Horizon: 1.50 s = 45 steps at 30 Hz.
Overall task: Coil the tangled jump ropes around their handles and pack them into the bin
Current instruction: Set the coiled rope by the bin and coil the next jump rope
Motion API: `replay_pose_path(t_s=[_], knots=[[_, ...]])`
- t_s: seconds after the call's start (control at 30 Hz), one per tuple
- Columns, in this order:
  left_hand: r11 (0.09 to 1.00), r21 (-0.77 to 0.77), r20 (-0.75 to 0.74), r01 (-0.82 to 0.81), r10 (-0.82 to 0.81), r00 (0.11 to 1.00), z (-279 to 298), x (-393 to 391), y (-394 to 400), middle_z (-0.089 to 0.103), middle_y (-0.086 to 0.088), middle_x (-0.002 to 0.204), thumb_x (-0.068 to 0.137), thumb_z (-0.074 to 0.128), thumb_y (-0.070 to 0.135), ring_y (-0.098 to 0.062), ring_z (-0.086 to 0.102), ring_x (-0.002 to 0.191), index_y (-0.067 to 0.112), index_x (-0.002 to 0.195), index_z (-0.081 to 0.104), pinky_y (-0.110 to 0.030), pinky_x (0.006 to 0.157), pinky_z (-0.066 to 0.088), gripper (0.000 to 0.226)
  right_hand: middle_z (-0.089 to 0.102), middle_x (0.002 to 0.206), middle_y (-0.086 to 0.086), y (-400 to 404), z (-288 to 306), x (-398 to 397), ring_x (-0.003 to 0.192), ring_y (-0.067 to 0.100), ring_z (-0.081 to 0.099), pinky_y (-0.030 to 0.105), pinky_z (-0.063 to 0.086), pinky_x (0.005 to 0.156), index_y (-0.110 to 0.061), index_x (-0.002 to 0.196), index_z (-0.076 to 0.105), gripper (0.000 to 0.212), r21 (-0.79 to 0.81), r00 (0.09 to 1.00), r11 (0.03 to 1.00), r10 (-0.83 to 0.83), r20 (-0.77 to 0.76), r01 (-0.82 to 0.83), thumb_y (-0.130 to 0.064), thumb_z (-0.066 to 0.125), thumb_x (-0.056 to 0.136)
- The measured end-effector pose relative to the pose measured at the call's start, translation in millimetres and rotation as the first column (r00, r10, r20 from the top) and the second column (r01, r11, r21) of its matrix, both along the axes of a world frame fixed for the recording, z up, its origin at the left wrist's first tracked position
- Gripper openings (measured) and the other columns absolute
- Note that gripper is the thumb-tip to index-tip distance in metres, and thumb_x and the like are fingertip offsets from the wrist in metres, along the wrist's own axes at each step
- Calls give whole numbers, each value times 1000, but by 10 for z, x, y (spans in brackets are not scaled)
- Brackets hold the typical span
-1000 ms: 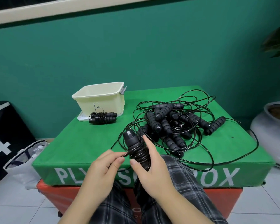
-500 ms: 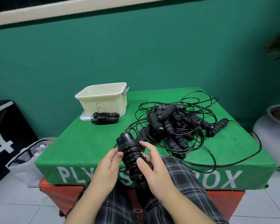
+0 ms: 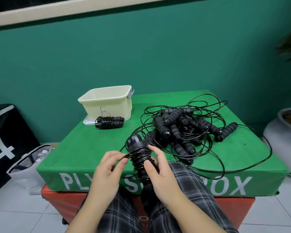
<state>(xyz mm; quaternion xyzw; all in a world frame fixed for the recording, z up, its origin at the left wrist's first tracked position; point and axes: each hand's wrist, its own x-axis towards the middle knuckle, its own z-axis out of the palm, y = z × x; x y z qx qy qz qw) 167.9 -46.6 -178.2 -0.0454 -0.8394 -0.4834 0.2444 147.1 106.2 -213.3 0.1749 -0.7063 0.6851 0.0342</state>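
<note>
Pinching rope (image 3: 127,155) now with left hand (image 3: 106,174), raised beside coils; gripping wrapped handle (image 3: 139,158) in right hand (image 3: 160,170); tangled pile (image 3: 183,130) behind

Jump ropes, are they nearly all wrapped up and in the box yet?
Not nearly. One coiled rope lies finished beside the cream bin, not inside. The right hand grips the handles while the left hand pinches the cord, mid-wrap. The tangled pile still waits on the green box.
</note>
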Motion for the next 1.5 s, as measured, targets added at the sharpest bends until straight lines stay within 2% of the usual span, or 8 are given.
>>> replay_pose_path(t_s=[0.13,0.53,0.63,0.8,0.9,1.0,1.2,1.5], knots=[[998,31,-8,48,-48,999,14,7,28,62,21,92,89,55,14,5,57,91,28,85,66,-2,80,36,18,45,120,-50,39,65,21,119,-19,41,1,28,94,-43,131,36,43,3,999,1000,21,-42,-21,-35,46,90],[993,-85,-102,81,-90,991,-7,-26,131,56,14,88,89,47,36,-3,55,85,33,78,59,-7,74,38,17,47,110,-54,9,98,65,109,-24,45,-1,30,89,-42,127,38,39,30,994,997,-69,-83,72,-15,44,101],[992,-70,-126,108,-116,985,-85,17,149,54,12,86,87,44,41,-4,54,81,30,77,60,-9,71,38,22,64,105,-31,38,114,28,98,-15,56,1,36,85,-44,127,44,42,-5,994,994,-105,-7,105,-10,37,103],[996,-84,-122,35,-45,992,-172,5,137,48,18,81,89,39,44,0,48,77,31,76,52,-9,69,35,22,64,119,19,-28,69,60,114,13,52,19,44,94,-48,124,43,38,78,998,995,-57,23,55,-18,40,102],[996,-79,-113,46,-55,992,-143,-19,161,49,18,81,88,40,43,-1,49,78,30,76,52,-9,69,35,21,60,130,-7,-27,71,73,118,-3,53,17,40,100,-47,137,26,63,147,1000,989,23,-2,-23,-58,51,79],[998,-16,-79,66,-68,995,-135,-14,180,50,18,79,89,47,34,-1,49,76,27,74,54,-9,68,35,18,41,144,-18,-45,42,35,131,-10,36,16,29,109,-41,147,17,95,234,998,970,67,-14,-62,-63,64,67],[993,87,-40,83,-79,996,-159,27,179,53,19,80,89,44,29,1,52,73,29,75,59,-6,66,37,20,31,127,-32,-28,62,8,112,-34,25,-5,21,92,-45,133,23,80,284,999,959,20,-30,-10,-29,78,78],[983,-150,-170,105,-131,977,-73,121,180,55,15,88,91,42,36,-5,57,86,33,94,64,-10,73,41,22,56,101,-18,-43,107,22,94,-8,54,11,43,75,-41,113,34,52,261,992,959,-125,22,115,-31,74,81]])
